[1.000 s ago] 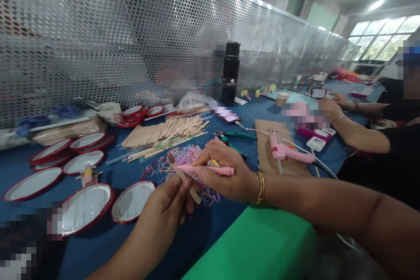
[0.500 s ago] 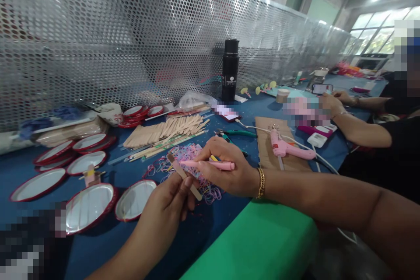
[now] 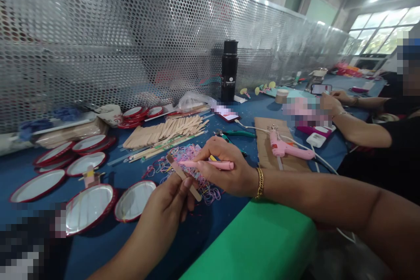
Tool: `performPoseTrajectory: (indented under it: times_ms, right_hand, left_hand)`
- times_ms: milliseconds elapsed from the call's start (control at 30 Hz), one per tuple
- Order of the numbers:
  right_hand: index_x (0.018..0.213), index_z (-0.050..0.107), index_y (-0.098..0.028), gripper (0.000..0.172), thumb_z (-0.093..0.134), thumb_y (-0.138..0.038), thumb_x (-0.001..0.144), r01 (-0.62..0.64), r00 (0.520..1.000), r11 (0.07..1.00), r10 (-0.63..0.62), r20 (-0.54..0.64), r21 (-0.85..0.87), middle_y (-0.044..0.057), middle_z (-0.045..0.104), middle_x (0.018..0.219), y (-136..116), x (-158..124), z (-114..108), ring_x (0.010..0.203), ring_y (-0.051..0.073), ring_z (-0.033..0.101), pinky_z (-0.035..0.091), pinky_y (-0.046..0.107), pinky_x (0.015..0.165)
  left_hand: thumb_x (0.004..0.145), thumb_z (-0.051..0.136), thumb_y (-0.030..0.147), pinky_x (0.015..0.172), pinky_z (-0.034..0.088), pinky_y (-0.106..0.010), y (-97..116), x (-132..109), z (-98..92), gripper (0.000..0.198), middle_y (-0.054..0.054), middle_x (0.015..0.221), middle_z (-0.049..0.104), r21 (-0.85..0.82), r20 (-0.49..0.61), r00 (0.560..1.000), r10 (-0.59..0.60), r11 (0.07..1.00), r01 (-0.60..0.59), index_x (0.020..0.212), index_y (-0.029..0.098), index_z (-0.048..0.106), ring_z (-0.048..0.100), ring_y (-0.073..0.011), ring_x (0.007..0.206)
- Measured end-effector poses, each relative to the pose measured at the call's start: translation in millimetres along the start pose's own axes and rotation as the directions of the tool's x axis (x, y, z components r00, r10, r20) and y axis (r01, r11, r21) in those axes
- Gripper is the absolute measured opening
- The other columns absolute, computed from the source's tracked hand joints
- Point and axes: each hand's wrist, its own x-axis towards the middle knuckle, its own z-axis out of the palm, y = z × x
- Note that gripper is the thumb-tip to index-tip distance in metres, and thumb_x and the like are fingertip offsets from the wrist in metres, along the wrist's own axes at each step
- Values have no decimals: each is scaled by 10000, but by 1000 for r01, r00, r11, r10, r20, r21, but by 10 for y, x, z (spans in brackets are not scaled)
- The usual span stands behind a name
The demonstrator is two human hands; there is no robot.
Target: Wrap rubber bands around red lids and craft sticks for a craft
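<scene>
My left hand (image 3: 173,201) is closed on a flat wooden stick (image 3: 194,192), whose upper end is coloured brown and pink. The stick slants from upper left to lower right. In my right hand (image 3: 226,164) is a pink marker (image 3: 225,165), its tip at the stick's upper part. A yellow bit shows between my right fingers; what it belongs to is hidden. Beneath and behind both hands lies a tangle of pastel strings (image 3: 188,153). Plain wooden sticks (image 3: 157,133) are piled just beyond it.
White, red-rimmed lids (image 3: 88,210) lie at the left. A black bottle (image 3: 229,72) stands by the perforated metal screen. Green-handled pliers (image 3: 238,133) and a pink glue gun (image 3: 285,148) on cardboard (image 3: 265,140) lie to the right. Another person's hands (image 3: 333,105) are farther right.
</scene>
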Motion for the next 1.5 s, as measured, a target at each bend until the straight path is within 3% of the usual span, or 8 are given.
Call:
performPoseTrajectory:
  times_ms: [200, 400, 967, 1167, 1367, 1500]
  right_hand:
    - [796, 624, -201, 101, 577, -254, 868, 50, 998, 997, -51, 24, 53, -23, 625, 698, 39, -30, 21, 672, 120, 533, 425, 316, 754]
    - [735, 599, -200, 165, 551, -253, 883, 15, 1000, 1000, -15, -9, 12, -20, 621, 678, 19, -17, 13, 662, 121, 533, 410, 311, 719]
    - [803, 628, -198, 91, 574, -237, 866, 33, 999, 998, -34, 17, 52, -18, 629, 711, 9, -33, 22, 680, 122, 544, 418, 308, 740]
    - [731, 606, -195, 179, 540, -263, 883, 2, 1000, 1000, -2, -8, -17, -14, 634, 689, 8, -7, 13, 670, 124, 547, 422, 318, 731]
    - [788, 623, -200, 114, 563, -253, 870, 35, 999, 999, -36, 24, 36, -23, 631, 696, 25, -27, 26, 669, 118, 543, 419, 319, 766]
    - [742, 612, -202, 167, 550, -272, 880, -1, 1000, 1000, 2, 10, -7, -15, 634, 693, 15, -13, 18, 667, 124, 542, 416, 317, 747]
  left_hand:
    - [884, 467, 534, 421, 342, -226, 0, -8, -2, 411, 33, 518, 540, 17, 2, 1000, 10, 1000, -10, 629, 217, 528, 437, -106, 421]
    - [894, 456, 527, 423, 343, -222, -23, -8, -14, 403, 33, 532, 543, 24, 4, 1000, 16, 1000, -16, 650, 216, 532, 438, -105, 427]
    - [881, 478, 540, 426, 352, -219, 4, 6, 3, 415, 35, 520, 542, -3, -7, 1000, 21, 1000, -21, 625, 217, 527, 444, -105, 428]
    - [869, 495, 572, 415, 343, -216, 4, -3, -4, 413, 40, 529, 549, -18, -9, 1000, 5, 1000, -5, 662, 218, 538, 434, -103, 420]
    - [860, 502, 579, 423, 346, -220, 46, -10, 2, 438, 32, 512, 543, -12, -12, 1000, 0, 1000, -1, 615, 216, 529, 435, -105, 422]
    - [847, 510, 593, 414, 343, -223, 41, -15, 3, 427, 35, 516, 546, -27, -20, 999, -25, 999, 25, 642, 219, 530, 434, -108, 415]
